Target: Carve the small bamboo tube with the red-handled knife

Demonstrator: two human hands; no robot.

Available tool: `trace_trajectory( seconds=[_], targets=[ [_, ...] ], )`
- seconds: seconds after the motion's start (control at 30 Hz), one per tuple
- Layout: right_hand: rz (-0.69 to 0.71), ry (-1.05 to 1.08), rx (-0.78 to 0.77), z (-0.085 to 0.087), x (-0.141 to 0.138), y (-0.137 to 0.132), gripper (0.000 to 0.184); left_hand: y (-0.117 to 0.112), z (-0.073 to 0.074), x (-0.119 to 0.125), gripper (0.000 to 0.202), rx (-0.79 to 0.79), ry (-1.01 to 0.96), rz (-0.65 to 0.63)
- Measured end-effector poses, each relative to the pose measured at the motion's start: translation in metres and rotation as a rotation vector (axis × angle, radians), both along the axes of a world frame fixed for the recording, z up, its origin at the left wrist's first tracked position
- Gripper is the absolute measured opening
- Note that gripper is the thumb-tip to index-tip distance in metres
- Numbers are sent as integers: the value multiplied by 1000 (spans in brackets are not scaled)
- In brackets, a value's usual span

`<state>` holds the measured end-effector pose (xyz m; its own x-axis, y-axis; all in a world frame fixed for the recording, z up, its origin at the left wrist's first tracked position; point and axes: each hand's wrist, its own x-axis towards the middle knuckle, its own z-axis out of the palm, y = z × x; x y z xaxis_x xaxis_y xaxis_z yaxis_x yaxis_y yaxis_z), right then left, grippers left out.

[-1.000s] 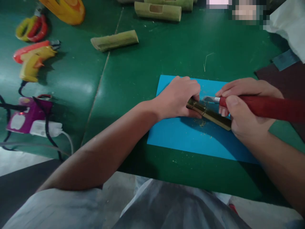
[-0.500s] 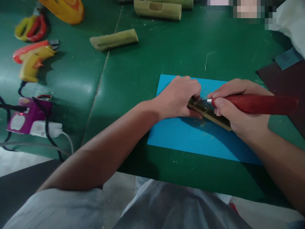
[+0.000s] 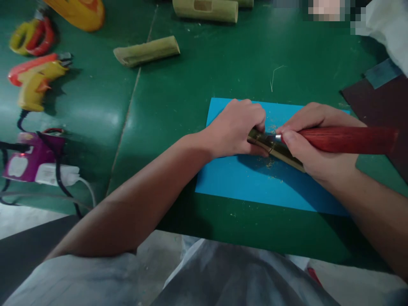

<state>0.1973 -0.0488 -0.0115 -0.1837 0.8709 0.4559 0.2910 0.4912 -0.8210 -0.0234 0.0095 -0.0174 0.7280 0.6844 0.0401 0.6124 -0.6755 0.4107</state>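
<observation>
My left hand [image 3: 240, 127] is closed round the left end of a bamboo piece [image 3: 285, 156], which lies slanted over a blue sheet [image 3: 219, 180]. A dark line runs across the bamboo beside my left thumb. In my right hand [image 3: 314, 136] is a carving knife [image 3: 347, 140] with a long red wooden handle and a silver collar. Its short blade points left and meets the upper side of the bamboo near my left fingers; the very tip is hard to make out. My right hand also hides the bamboo's far right end. Small shavings lie on the sheet.
On the green table [image 3: 178, 85] lie a short bamboo tube [image 3: 148, 52] and a notched bamboo tube [image 3: 219, 10]. To the left are a yellow glue gun [image 3: 32, 89], scissors [image 3: 33, 36] and a purple power adapter [image 3: 30, 159] with cables. A dark board [image 3: 369, 100] lies right.
The whole view has shifted slightly, so the table things appear a little further left. Both hands keep their holds, and the blade stays at nearly the same spot on the bamboo.
</observation>
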Motion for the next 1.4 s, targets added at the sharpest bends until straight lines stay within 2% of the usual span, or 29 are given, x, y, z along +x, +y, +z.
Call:
trace_trajectory(
  seconds=[0.1,0.23,0.4,0.6,0.87,1.0,1.13,1.3,1.4],
  targets=[
    [-60,117,111,-3,-2,-1,11,0,2,0,49,-12,35,-11],
    [-47,246,68,-8,-3,2,6,0,0,-1,49,-3,31,-13],
    [49,189,-32,-10,-2,5,10,2,-5,-1,49,25,-19,-9],
    [19,169,-64,-10,-2,2,6,1,-4,-1,45,12,-30,3],
    [5,47,38,0,-2,2,12,1,-3,-1,46,-1,-26,4],
    [20,-13,64,-4,1,3,16,0,-1,-1,42,-6,-11,3],
    [35,26,87,-5,3,2,13,0,-1,-1,47,4,-9,-6],
    [-60,87,15,3,2,-4,19,0,-2,-2,45,11,-36,-16],
    [-119,143,76,-2,1,-4,20,0,-3,-3,44,11,-44,-15]
  ],
)
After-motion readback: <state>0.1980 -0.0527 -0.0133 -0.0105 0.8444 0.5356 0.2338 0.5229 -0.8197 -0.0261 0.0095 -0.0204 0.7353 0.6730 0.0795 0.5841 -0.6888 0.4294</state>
